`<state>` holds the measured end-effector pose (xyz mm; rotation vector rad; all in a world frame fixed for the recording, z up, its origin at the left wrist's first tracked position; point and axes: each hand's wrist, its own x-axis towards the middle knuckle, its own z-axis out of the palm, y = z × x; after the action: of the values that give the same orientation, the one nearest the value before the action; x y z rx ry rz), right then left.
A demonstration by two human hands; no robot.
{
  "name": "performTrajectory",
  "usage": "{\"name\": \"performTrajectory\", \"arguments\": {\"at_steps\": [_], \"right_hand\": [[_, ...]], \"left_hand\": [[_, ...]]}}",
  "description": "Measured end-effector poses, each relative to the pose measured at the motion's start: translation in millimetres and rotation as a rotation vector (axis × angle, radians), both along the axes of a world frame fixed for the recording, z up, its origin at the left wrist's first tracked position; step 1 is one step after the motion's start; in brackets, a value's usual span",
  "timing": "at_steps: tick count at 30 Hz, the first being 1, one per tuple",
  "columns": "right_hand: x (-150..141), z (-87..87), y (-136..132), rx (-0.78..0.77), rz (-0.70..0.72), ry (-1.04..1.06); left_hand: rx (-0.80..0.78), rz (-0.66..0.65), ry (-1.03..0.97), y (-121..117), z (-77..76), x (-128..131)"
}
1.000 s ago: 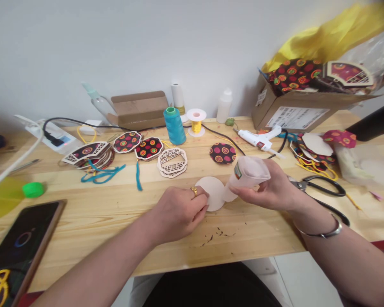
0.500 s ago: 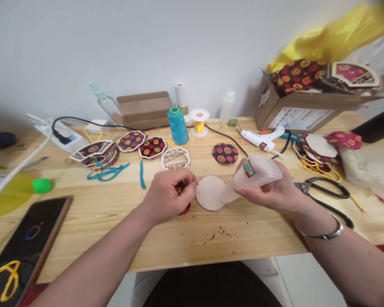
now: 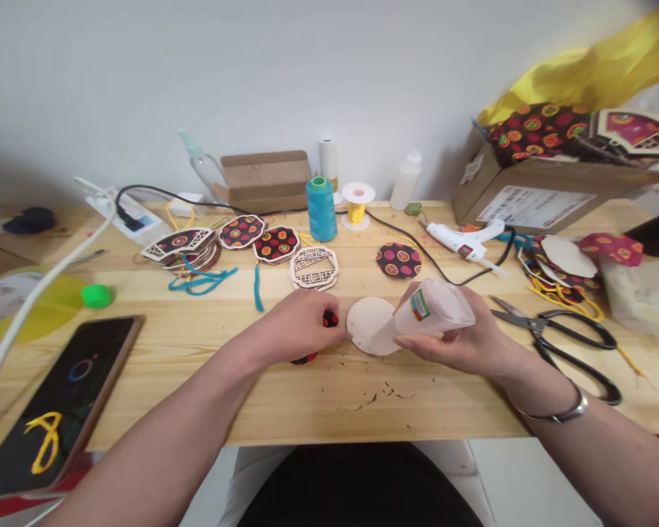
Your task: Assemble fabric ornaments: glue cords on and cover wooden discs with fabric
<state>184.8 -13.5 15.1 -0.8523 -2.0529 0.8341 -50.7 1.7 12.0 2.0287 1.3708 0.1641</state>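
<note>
My right hand (image 3: 461, 333) is wrapped round a translucent glue bottle (image 3: 444, 304) with a small coloured label. The bottle is tilted, its narrow end pointing down-left onto a pale round disc (image 3: 362, 322) lying flat on the table. The tip of the bottle cannot be told apart from the disc. My left hand (image 3: 307, 326) is closed, with thumb and fingertips pinching the disc's left edge. Black-and-red patterned fabric (image 3: 306, 359) shows under that hand and through the gap between its fingers; most of it is hidden.
Scissors (image 3: 549, 329) lie open to the right. Behind the disc are a patterned fabric round (image 3: 398, 260), a latticed wooden piece (image 3: 314, 268), a blue thread spool (image 3: 321, 210) and a white glue gun (image 3: 466, 238). A phone (image 3: 71, 395) lies at left, a full cardboard box (image 3: 521, 197) back right.
My left fingertips have moved nearer to me along the disc's left edge. The bottle has tipped slightly lower over the disc. The whole view has shifted a little.
</note>
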Motion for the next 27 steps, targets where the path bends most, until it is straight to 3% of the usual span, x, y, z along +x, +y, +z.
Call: {"name": "performTrajectory", "arguments": {"at_steps": [27], "right_hand": [[10.5, -0.5, 7.0, 0.039, 0.038, -0.064]], "left_hand": [[-0.018, 0.031, 0.035, -3.5, -3.8, 7.8]]}}
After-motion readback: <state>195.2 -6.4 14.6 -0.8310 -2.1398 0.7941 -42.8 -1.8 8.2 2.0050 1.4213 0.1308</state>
